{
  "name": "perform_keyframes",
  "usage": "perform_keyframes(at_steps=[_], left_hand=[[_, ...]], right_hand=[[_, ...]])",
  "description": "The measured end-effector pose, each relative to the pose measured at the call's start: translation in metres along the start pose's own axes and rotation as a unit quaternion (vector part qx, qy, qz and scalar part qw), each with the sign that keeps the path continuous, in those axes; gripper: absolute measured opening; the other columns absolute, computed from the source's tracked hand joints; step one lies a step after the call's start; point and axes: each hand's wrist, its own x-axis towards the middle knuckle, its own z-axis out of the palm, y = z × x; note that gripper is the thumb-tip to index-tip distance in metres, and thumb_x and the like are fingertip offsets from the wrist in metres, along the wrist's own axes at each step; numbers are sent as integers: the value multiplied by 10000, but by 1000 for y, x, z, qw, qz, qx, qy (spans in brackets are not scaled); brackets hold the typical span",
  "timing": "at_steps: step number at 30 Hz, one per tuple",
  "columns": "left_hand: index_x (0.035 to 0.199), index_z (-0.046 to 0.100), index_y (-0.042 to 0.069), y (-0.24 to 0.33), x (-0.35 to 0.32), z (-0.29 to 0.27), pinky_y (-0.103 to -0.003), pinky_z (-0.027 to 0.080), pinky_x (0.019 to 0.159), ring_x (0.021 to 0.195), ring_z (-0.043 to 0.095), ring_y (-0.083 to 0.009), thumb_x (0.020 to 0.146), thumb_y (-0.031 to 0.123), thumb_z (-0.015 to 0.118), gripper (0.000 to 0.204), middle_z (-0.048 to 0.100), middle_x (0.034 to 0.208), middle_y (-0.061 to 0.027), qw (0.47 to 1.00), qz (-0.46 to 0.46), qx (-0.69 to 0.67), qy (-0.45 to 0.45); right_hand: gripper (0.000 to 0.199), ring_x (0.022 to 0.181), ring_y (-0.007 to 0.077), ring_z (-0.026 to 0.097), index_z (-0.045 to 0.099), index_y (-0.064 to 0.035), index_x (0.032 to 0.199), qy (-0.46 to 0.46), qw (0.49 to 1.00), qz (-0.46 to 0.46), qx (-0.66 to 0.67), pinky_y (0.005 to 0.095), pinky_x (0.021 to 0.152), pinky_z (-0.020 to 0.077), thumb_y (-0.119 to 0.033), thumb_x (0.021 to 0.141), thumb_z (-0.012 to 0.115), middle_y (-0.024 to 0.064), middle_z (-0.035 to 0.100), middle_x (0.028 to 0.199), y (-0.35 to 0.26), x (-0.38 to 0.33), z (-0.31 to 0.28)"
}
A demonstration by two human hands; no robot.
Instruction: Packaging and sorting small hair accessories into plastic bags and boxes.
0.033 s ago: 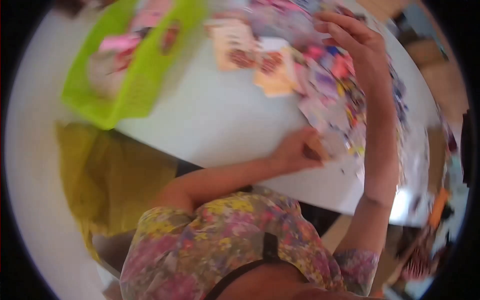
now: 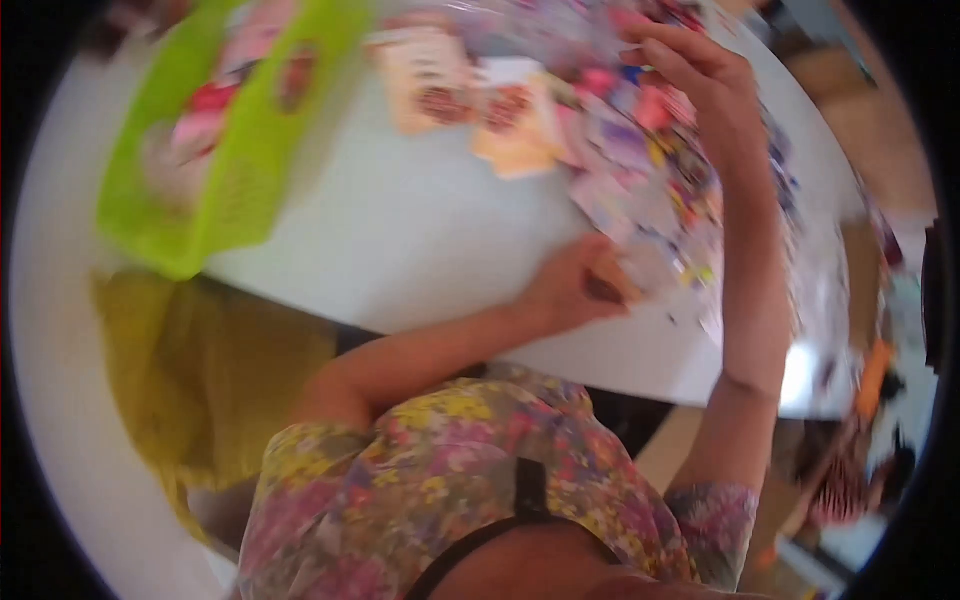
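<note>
Honestly, go gently with right hand (image 2: pixel 715 95) over the colourful pile (image 2: pixel 660 150) toward two o'clock, bracing left hand (image 2: pixel 565 290). Curled fingers (image 2: pixel 680 38), can't tell if gripping anything.

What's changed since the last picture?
The view swung: the lime-green basket, orange printed cards and left hand sit further left in the picture, the right hand only slightly so. Nothing was visibly taken up or let go. Both hands' poses look unchanged, though blurred.
</note>
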Motion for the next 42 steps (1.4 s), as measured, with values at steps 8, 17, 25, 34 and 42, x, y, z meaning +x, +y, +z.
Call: perform_keyframes(at_steps=[8,17,25,34,42], left_hand=[[1168,411,55,2,2,0,-299,542,760,886,637,-163,628,144,905,737,589,1009,-84,992,123,40,-10],[1174,378,62,4,-2,2,-306,549,788,905,648,-160,664,152,892,729,606,1011,-82,996,79,41,-16],[1117,443,49,5,-2,3,-309,511,797,907,599,-157,649,188,896,666,574,1002,-80,998,59,-18,-3],[1131,441,46,3,-1,4,-300,516,800,909,609,-157,652,169,893,670,577,1023,-78,997,43,-63,-4],[1176,411,27,-1,3,4,-308,532,816,946,628,-171,664,214,894,729,593,1068,-112,995,63,-79,5]], right_hand=[[293,745,54,591,677,-10,1120,110,904,224,-348,230,719,477,-180,881,681,1,695,837,105,-124,-132],[273,836,249,687,716,-103,1032,154,793,266,-527,382,764,517,-262,810,700,109,717,879,119,-116,-105],[216,830,275,686,715,-112,977,98,749,245,-607,382,745,523,-216,793,668,97,719,897,117,-117,-95],[171,732,314,678,719,-133,881,270,763,173,-562,429,674,525,-279,805,672,96,708,799,106,-121,-113],[54,727,300,668,658,-119,891,240,734,-41,-635,383,631,522,-156,852,653,89,685,854,106,-125,-125]])
